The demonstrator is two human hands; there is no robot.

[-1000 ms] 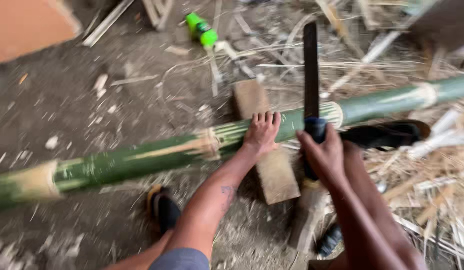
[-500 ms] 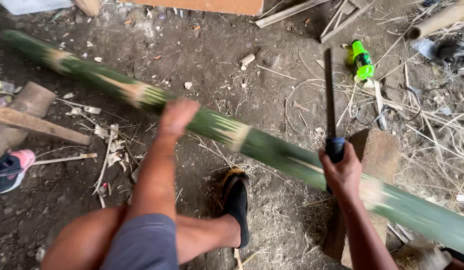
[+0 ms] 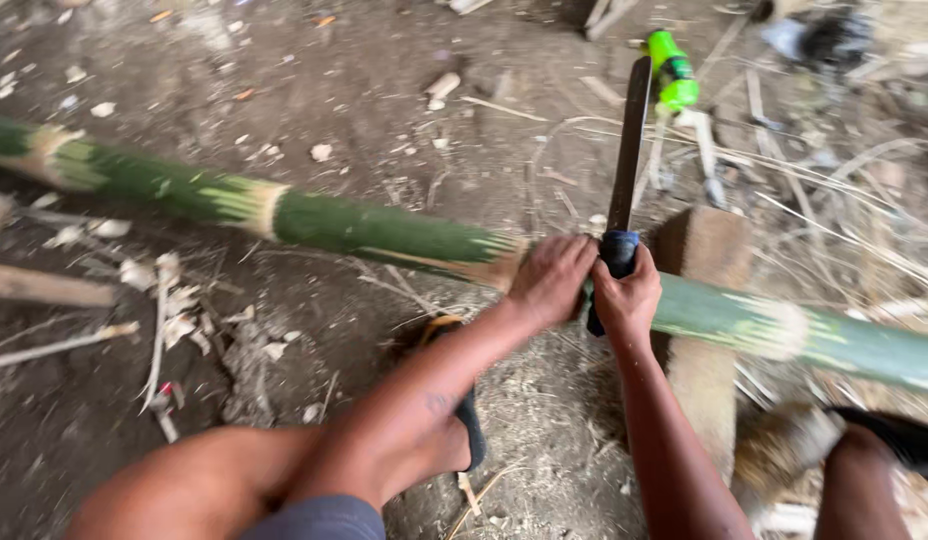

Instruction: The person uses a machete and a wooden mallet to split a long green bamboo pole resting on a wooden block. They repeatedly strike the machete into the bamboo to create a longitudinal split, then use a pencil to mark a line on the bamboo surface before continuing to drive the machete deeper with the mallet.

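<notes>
A long green bamboo pole [image 3: 384, 232] lies across the dirt from upper left to right, with pale scraped bands at its joints. My left hand [image 3: 550, 280] grips the pole at one joint. Right beside it, my right hand [image 3: 626, 296] is closed on the blue handle of a long dark machete [image 3: 628, 150], whose blade points up and away from me. The pole rests on a wooden block [image 3: 706, 250] just right of my hands. My left foot in a dark sandal [image 3: 466, 420] stands below the pole.
A bright green bottle [image 3: 672, 68] lies on the ground near the blade tip. Dry bamboo strips and shavings [image 3: 844, 200] pile up at the right. Wood chips and sticks [image 3: 44, 288] litter the left. Another sandalled foot [image 3: 884, 440] is at the lower right.
My left hand has slid along the pole to the right and now sits against my right hand. The view has swung, so the pole lies flatter across the frame.
</notes>
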